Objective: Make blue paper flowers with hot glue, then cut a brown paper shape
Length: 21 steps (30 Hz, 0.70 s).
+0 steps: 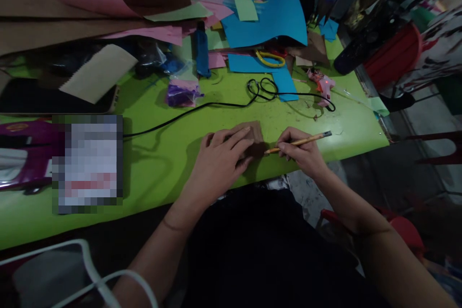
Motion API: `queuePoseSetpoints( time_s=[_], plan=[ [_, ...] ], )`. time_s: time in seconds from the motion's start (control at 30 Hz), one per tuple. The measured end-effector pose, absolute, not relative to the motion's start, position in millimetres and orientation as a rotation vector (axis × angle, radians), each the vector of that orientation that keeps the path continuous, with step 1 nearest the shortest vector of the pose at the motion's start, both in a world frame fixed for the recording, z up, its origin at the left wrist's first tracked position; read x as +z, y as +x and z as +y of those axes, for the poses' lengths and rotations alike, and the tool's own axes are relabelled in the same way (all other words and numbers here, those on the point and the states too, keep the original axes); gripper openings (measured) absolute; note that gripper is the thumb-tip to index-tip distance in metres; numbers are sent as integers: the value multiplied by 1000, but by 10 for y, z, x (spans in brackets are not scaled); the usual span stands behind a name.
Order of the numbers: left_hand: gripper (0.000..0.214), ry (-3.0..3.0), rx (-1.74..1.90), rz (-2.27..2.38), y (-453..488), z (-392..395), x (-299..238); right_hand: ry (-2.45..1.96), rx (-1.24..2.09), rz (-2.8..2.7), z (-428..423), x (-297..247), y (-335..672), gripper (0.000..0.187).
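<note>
My left hand [224, 156] lies across a small brown piece of paper or card [256, 132], pressing it to the green table [169, 154] near the front edge. Its fingers are stretched out and cover much of the piece. In my right hand [301, 151] is a pencil [306, 141], gripped between thumb and fingers. The pencil's tip points left, close to the right side of the brown piece; whether it touches cannot be made out. Its dark end sticks out to the upper right.
Behind my hands a black cable [187, 114] runs to a pink glue gun [325, 85] with a red light. Yellow-handled scissors [270, 59], blue paper [267, 24] and a blue cutter [202, 53] lie at the back. A purple machine [32, 154] stands left.
</note>
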<state>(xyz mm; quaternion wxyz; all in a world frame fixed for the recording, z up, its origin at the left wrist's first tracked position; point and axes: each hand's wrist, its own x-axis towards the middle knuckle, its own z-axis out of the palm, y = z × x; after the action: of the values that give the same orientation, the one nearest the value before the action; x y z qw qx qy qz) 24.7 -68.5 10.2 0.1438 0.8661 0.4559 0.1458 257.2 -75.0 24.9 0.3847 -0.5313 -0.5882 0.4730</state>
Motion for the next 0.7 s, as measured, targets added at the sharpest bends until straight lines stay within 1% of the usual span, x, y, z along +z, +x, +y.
queuePoseSetpoints(
  time_s=[0.3,0.53,0.63,0.7],
  plan=[
    [31,2523,406,1309,239,-687,93,-1330,1259,-1452,-744,272,2580,14],
    [30,2527,417,1297,242,-681,92,-1286,1074,-1358,-422,243,2499,21],
    [27,2509,470,1283,235,-679,87,-1292,1094,-1360,-331,215,2462,25],
    [24,2468,588,1280,215,-669,80,-1253,1122,-1299,-313,218,2453,25]
  ],
)
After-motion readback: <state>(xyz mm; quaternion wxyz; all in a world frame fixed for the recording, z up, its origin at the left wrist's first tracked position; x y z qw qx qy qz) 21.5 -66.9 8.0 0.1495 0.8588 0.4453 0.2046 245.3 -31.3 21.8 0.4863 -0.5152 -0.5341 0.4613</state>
